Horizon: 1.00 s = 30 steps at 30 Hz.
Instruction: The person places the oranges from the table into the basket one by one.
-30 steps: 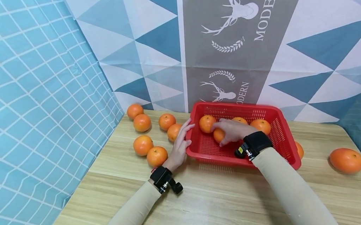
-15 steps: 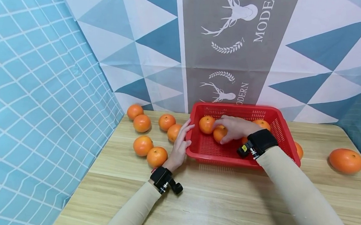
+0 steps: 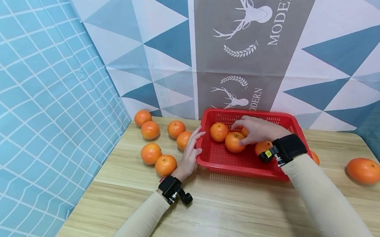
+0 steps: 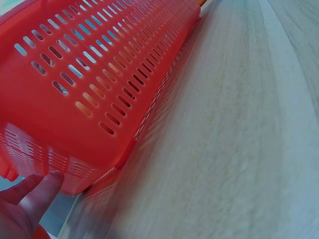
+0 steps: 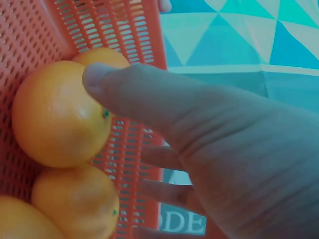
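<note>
A red plastic basket with slotted walls stands on the table and holds several oranges. My left hand touches its left side with nearly straight fingers; in the left wrist view two fingertips meet the basket's end wall. Over the basket is my right hand, fingers spread and loosely bent. Just under its thumb sits an orange, beside another orange to the left. The right wrist view has the thumb at the near orange, with no grip round it. My right hand partly hides the other oranges in the basket.
Left of the basket, several loose oranges lie on the wooden table. To the right lies one larger-looking orange; another orange shows behind the basket's right side. A patterned cloth hangs behind.
My right hand has let go of the orange in the basket and drawn back to the right and slightly up. The orange stays beside the left one. My left hand has kept its place.
</note>
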Tool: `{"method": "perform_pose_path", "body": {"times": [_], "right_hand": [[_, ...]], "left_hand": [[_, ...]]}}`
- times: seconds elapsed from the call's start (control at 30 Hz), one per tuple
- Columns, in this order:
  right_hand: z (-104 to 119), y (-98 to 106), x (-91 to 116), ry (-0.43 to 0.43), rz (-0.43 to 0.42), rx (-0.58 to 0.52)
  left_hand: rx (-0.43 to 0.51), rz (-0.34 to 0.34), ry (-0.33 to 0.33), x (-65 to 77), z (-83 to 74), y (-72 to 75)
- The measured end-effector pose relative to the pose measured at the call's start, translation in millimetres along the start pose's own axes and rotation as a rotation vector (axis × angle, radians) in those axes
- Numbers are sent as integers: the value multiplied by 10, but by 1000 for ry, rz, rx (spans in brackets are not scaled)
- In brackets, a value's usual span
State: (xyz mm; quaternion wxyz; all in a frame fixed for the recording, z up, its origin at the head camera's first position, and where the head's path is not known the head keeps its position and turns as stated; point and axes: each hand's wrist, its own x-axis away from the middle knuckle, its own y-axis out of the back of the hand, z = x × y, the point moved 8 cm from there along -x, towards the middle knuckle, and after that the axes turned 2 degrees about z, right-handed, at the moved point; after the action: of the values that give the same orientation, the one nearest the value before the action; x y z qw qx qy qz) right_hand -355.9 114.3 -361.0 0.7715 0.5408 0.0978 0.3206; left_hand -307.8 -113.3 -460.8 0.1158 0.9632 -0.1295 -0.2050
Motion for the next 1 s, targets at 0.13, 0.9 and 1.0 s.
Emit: {"method": "perform_pose_path", "body": {"times": [0.13,0.9,1.0], "right_hand": [[-78,96,128,-9,-30,10],[-950,404,908,-141,-164,-7],[-1068,390,1018,-163,-169,-11]], "left_hand": [[2,-3,1,-5,5,-2],[4,2,13,14,-9,12],[-1,4,8,5,-13,7]]}}
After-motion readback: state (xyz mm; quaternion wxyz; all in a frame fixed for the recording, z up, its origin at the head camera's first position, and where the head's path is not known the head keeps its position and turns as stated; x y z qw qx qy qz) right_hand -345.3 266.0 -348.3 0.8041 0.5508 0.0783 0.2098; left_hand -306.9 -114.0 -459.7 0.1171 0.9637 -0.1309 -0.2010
